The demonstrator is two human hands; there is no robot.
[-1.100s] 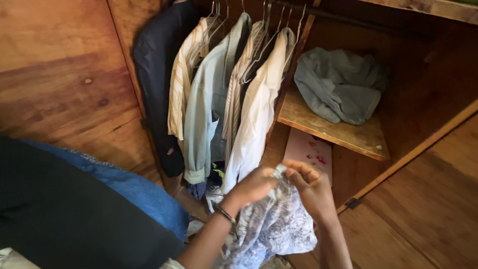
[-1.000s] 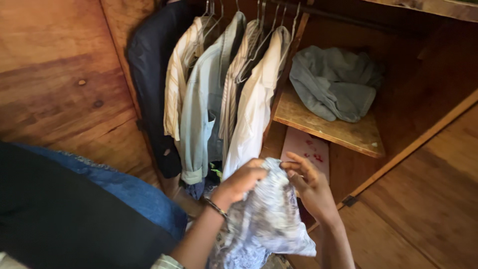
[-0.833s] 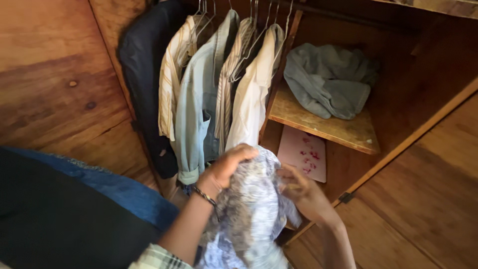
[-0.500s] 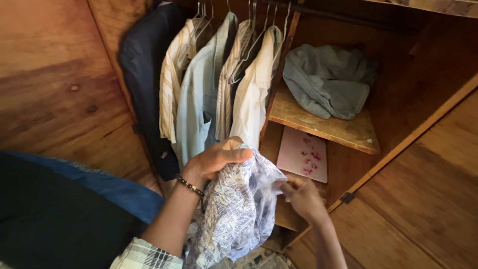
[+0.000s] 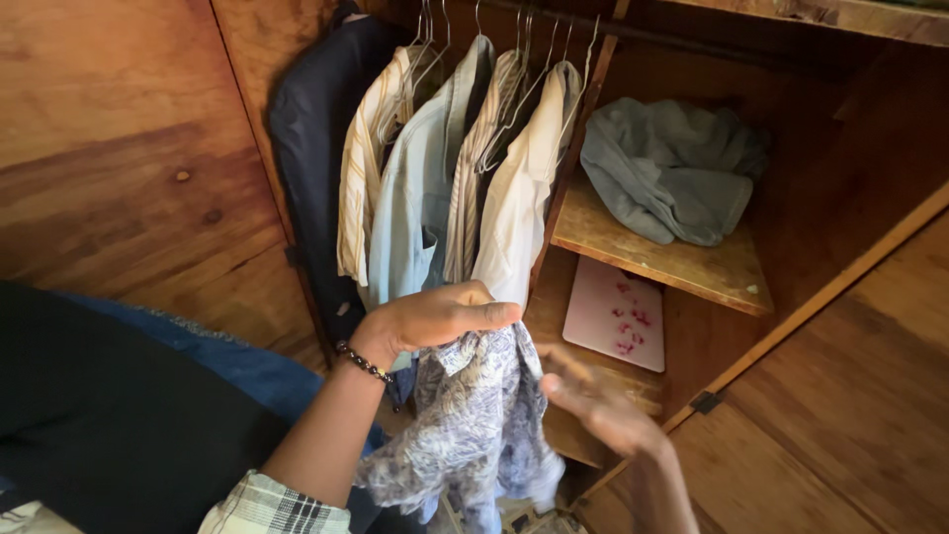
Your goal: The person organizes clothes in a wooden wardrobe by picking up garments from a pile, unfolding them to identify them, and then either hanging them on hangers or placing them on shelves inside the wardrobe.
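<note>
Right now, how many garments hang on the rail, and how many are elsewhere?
Hanging on the rail: 5 (dark jacket, striped cream shirt, pale blue shirt, thin-striped shirt, white shirt)
On the shelf: 1 (grey garment)
In the left hand: 1 (patterned garment)
Total: 7

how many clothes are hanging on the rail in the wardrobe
5, left to right: dark jacket, cream striped shirt, pale blue shirt, thin-striped shirt, white shirt. More may hide between them.

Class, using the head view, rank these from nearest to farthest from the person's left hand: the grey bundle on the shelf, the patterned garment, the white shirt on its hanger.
1. Patterned garment: in the left hand, hanging below its grip.
2. White shirt: hanging just above and behind the hand.
3. Grey bundle: up to the right, on the wooden shelf.
</note>
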